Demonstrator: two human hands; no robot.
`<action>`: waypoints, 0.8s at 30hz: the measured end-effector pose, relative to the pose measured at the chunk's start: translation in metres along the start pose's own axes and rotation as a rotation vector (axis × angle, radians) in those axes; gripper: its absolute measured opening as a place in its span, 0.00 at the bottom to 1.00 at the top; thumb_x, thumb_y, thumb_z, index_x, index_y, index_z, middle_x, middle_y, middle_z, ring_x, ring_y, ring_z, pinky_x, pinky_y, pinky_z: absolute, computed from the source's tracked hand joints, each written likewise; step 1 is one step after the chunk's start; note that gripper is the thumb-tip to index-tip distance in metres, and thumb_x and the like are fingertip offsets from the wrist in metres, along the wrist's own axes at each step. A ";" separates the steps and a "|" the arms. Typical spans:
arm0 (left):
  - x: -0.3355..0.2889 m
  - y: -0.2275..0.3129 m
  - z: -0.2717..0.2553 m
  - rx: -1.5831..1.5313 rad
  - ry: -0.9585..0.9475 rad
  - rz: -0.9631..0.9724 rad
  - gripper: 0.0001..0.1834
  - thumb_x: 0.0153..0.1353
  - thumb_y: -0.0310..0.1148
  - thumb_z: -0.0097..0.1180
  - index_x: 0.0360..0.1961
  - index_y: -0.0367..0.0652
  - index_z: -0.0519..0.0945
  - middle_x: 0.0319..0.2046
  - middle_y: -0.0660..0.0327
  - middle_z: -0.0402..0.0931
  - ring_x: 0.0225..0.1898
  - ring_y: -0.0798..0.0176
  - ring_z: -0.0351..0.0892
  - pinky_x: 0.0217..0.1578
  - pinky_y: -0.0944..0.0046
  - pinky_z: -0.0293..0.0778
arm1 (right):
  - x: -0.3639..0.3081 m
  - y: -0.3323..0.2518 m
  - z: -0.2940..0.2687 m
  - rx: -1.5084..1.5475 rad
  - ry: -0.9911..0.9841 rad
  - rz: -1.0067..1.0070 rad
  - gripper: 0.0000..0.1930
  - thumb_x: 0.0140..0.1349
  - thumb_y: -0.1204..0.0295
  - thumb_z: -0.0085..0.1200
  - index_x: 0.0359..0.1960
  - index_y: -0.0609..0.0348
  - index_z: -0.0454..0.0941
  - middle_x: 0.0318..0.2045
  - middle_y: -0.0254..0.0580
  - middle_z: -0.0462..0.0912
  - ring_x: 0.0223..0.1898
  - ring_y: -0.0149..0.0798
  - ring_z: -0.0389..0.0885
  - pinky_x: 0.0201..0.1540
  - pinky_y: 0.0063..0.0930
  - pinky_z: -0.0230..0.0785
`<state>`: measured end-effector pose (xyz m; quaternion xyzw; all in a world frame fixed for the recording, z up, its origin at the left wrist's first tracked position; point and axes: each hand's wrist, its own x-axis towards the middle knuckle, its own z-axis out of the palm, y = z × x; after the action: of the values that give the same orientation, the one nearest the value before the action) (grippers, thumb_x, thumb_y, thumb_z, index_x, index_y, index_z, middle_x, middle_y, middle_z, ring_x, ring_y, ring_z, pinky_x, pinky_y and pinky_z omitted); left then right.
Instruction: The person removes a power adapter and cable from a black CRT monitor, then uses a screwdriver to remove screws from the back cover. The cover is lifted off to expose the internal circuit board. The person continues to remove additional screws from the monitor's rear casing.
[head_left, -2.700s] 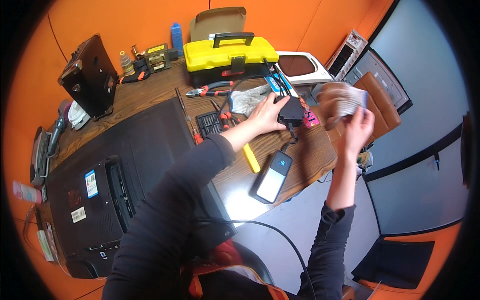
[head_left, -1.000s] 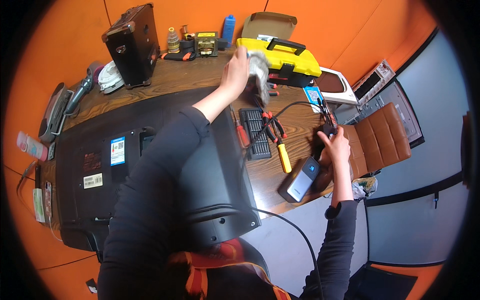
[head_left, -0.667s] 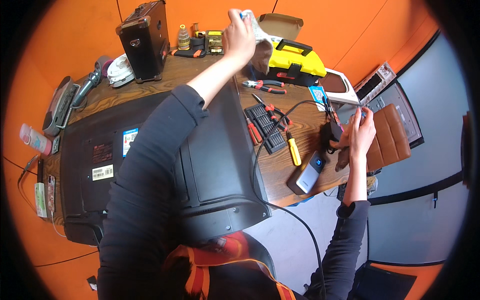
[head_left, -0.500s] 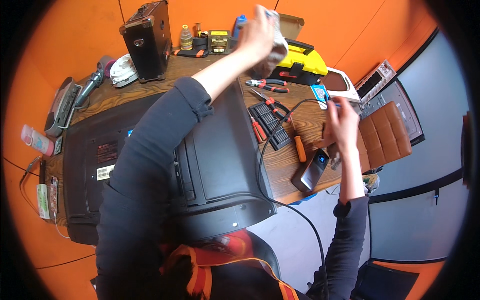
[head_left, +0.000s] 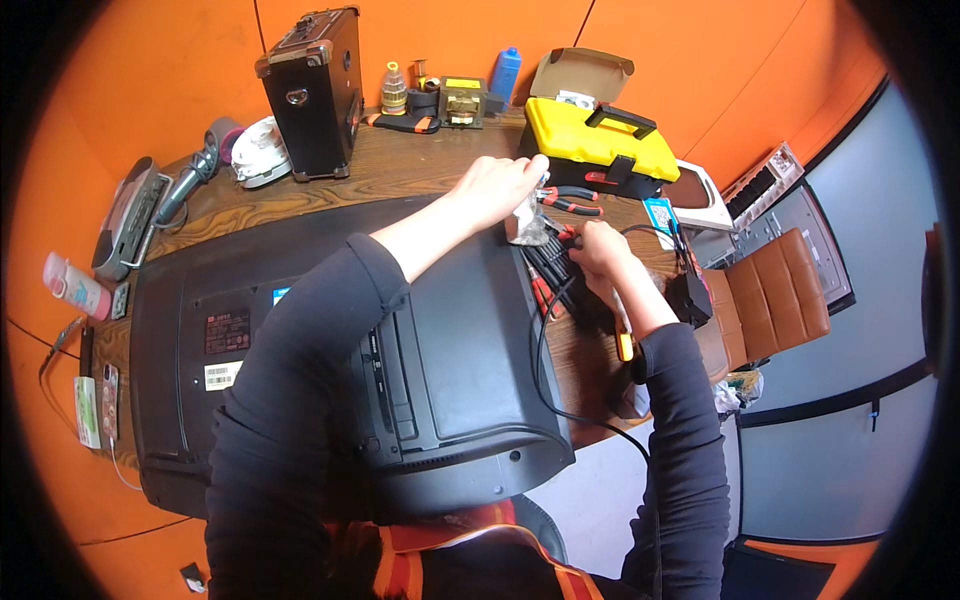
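Note:
My left hand (head_left: 500, 190) is closed around a crumpled grey-white cloth (head_left: 527, 224), above the right edge of a large black panel-shaped appliance (head_left: 460, 330) lying back side up. To its right, my right hand (head_left: 608, 252) has its fingers closed on the red-handled pliers (head_left: 567, 233); the fingers partly hide them. Under and beside both hands lie a black bit case (head_left: 548, 262) and a red screwdriver (head_left: 541, 290). An orange-yellow handle (head_left: 626, 346) shows beside my right forearm. A black cable (head_left: 541, 370) loops over the appliance's edge.
A yellow-and-black toolbox (head_left: 600, 140) stands at the back, with red-handled cutters (head_left: 572, 200) before it. A black box (head_left: 688, 297) sits right of my forearm. A dark speaker cabinet (head_left: 312, 100) stands back left; a brown chair (head_left: 775, 300) is at right.
My left hand has come down toward the bit case with the cloth. My right hand has let go of the cable, moved left and closed on the pliers. The view has shifted slightly.

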<state>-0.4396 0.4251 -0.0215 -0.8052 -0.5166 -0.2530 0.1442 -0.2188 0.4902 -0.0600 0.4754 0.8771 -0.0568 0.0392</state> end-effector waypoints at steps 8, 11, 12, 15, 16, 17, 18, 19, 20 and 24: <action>-0.004 -0.040 0.006 0.264 0.078 0.197 0.07 0.52 0.31 0.46 0.32 0.44 0.67 0.23 0.62 0.70 0.25 0.63 0.77 0.22 0.65 0.73 | 0.005 0.013 0.001 0.131 -0.101 -0.090 0.14 0.40 0.70 0.60 0.29 0.64 0.77 0.32 0.52 0.79 0.36 0.48 0.78 0.40 0.36 0.70; -0.013 -0.079 -0.005 0.396 0.202 0.203 0.06 0.51 0.31 0.47 0.30 0.45 0.67 0.19 0.64 0.69 0.22 0.65 0.76 0.19 0.67 0.72 | -0.002 0.026 -0.004 0.182 0.053 -0.418 0.11 0.41 0.71 0.60 0.27 0.64 0.79 0.32 0.50 0.78 0.40 0.51 0.75 0.46 0.36 0.67; -0.017 -0.093 -0.010 0.454 0.203 0.172 0.06 0.51 0.31 0.47 0.30 0.45 0.66 0.19 0.64 0.68 0.22 0.65 0.76 0.18 0.67 0.72 | -0.003 0.030 -0.006 0.280 0.070 -0.375 0.10 0.41 0.73 0.60 0.26 0.65 0.77 0.30 0.50 0.77 0.41 0.50 0.73 0.48 0.36 0.64; -0.019 -0.116 -0.025 0.562 0.178 -0.182 0.07 0.52 0.29 0.46 0.32 0.44 0.65 0.22 0.62 0.70 0.24 0.63 0.77 0.18 0.65 0.73 | -0.001 0.032 -0.008 0.245 0.116 -0.238 0.11 0.40 0.73 0.61 0.27 0.65 0.77 0.30 0.52 0.78 0.40 0.50 0.74 0.44 0.36 0.67; -0.015 -0.117 -0.026 0.531 0.199 -0.275 0.09 0.54 0.29 0.47 0.37 0.41 0.65 0.25 0.58 0.72 0.25 0.61 0.79 0.22 0.63 0.76 | 0.000 0.030 -0.007 0.230 0.105 -0.227 0.11 0.41 0.73 0.60 0.28 0.65 0.77 0.30 0.52 0.78 0.40 0.51 0.74 0.44 0.36 0.67; -0.007 -0.116 -0.027 0.457 0.301 -0.273 0.09 0.56 0.29 0.45 0.38 0.41 0.64 0.26 0.56 0.73 0.28 0.58 0.79 0.24 0.63 0.77 | 0.003 0.028 -0.005 0.203 0.100 -0.207 0.11 0.41 0.72 0.60 0.28 0.64 0.77 0.30 0.52 0.78 0.39 0.51 0.75 0.43 0.37 0.68; 0.002 -0.113 -0.027 0.371 0.306 -0.333 0.08 0.59 0.29 0.44 0.39 0.40 0.63 0.28 0.54 0.73 0.30 0.56 0.79 0.25 0.63 0.77 | 0.005 0.024 -0.002 0.165 0.105 -0.194 0.11 0.42 0.72 0.60 0.28 0.64 0.77 0.30 0.52 0.78 0.39 0.51 0.75 0.42 0.37 0.68; 0.011 -0.110 -0.025 0.306 0.325 -0.393 0.07 0.62 0.31 0.40 0.39 0.41 0.62 0.31 0.49 0.73 0.34 0.53 0.78 0.27 0.63 0.77 | 0.006 0.021 0.000 0.109 0.100 -0.254 0.12 0.43 0.70 0.60 0.29 0.62 0.77 0.30 0.53 0.78 0.38 0.51 0.76 0.41 0.37 0.69; 0.017 -0.107 -0.023 0.093 0.171 -0.588 0.12 0.60 0.28 0.38 0.45 0.38 0.58 0.42 0.46 0.72 0.40 0.44 0.75 0.35 0.49 0.72 | 0.006 0.016 0.005 0.159 0.139 -0.191 0.10 0.43 0.72 0.59 0.26 0.65 0.77 0.28 0.55 0.78 0.36 0.55 0.75 0.41 0.37 0.68; -0.006 -0.110 -0.020 -0.087 -0.086 -0.769 0.17 0.58 0.34 0.47 0.45 0.36 0.64 0.34 0.44 0.75 0.41 0.43 0.74 0.40 0.49 0.71 | 0.003 -0.002 -0.010 -0.233 0.410 0.062 0.08 0.51 0.71 0.54 0.26 0.63 0.73 0.23 0.53 0.78 0.30 0.56 0.77 0.31 0.42 0.69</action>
<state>-0.5461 0.4574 -0.0114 -0.5681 -0.7750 -0.2764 -0.0170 -0.2223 0.4934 -0.0502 0.4958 0.8524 0.1437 -0.0833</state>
